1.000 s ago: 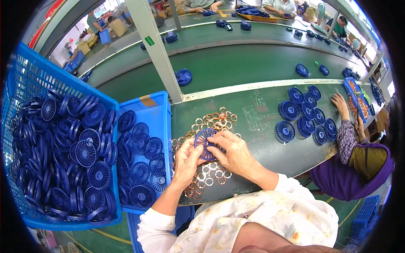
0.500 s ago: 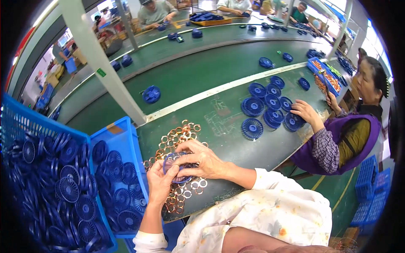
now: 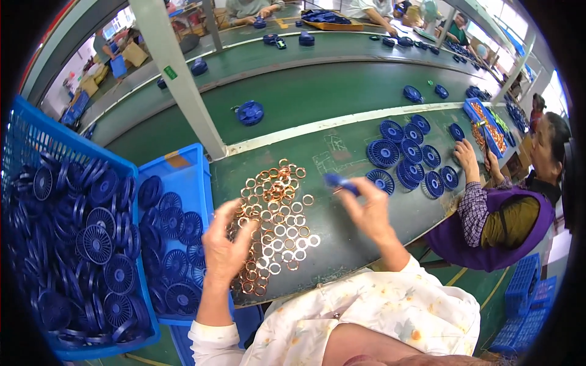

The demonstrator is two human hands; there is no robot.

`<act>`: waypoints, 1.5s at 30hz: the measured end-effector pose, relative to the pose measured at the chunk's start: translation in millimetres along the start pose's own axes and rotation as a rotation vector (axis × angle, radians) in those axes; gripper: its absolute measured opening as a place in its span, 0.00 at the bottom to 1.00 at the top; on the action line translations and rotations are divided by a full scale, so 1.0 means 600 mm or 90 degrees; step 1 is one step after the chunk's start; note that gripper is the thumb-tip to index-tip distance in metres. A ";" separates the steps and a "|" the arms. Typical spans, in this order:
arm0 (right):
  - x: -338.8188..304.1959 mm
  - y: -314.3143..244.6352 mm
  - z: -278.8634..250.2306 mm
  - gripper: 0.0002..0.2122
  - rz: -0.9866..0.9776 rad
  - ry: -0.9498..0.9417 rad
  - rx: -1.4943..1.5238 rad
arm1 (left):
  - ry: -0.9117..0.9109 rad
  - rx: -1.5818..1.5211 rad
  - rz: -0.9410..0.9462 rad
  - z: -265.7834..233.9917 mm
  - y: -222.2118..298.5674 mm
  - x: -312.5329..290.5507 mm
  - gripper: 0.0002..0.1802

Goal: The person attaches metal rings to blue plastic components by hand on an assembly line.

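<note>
My right hand (image 3: 372,213) grips a blue spoked plastic disc (image 3: 337,181), seen nearly edge-on and blurred, above the green table between the rings and the group of discs. My left hand (image 3: 224,249) is open and holds nothing, its fingers apart at the left edge of the loose rings. Copper-coloured and silvery metal rings (image 3: 280,230) lie spread flat on the table beside it. To the right of my right hand, several more blue spoked discs (image 3: 383,152) lie in a loose group.
At my left stand a blue basket (image 3: 139,183) and a blue bin (image 3: 206,195), both holding many blue discs. Beyond the table runs a green conveyor (image 3: 317,97) carrying blue parts. On the right a co-worker (image 3: 488,213) handles a disc near a blue tray of rings (image 3: 469,110).
My hands have parted; the right has carried the disc rightward off the rings, and the left has opened. The co-worker's hand has moved away from the disc group to another disc.
</note>
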State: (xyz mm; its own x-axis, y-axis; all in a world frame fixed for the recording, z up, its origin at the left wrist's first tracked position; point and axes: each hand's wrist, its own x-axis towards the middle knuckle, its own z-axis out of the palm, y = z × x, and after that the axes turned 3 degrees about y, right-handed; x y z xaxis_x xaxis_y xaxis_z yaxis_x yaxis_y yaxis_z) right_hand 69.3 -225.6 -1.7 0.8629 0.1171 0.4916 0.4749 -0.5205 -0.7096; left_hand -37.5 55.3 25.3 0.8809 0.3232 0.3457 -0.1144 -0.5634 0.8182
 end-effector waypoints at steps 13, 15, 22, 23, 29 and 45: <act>-0.024 0.019 0.077 0.11 -0.073 -0.172 -0.066 | 0.165 0.500 -0.202 -0.147 -0.148 0.010 0.22; -0.031 0.036 0.100 0.10 -0.081 -0.205 -0.085 | 0.151 0.501 -0.250 -0.149 -0.132 0.012 0.26; -0.026 0.038 0.100 0.03 0.107 -0.207 0.107 | 0.029 0.490 -0.196 -0.132 -0.142 0.011 0.34; -0.026 0.043 0.098 0.04 0.187 -0.215 0.180 | 0.000 0.491 -0.202 -0.130 -0.135 0.016 0.35; -0.017 0.044 0.085 0.07 0.445 -0.263 0.544 | 0.005 0.529 -0.147 -0.117 -0.147 0.016 0.32; -0.038 -0.357 0.179 0.07 -0.463 -0.703 0.616 | 0.050 0.533 -0.082 -0.067 -0.168 0.030 0.22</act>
State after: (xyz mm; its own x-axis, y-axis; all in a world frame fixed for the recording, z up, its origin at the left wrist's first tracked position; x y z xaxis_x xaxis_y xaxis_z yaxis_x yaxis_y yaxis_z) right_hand -33.6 -26.0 85.1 -0.0807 0.8193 0.5676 0.3704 0.5533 -0.7461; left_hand -28.6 148.8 -32.6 0.8260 0.4574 0.3293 0.3890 -0.8855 0.2542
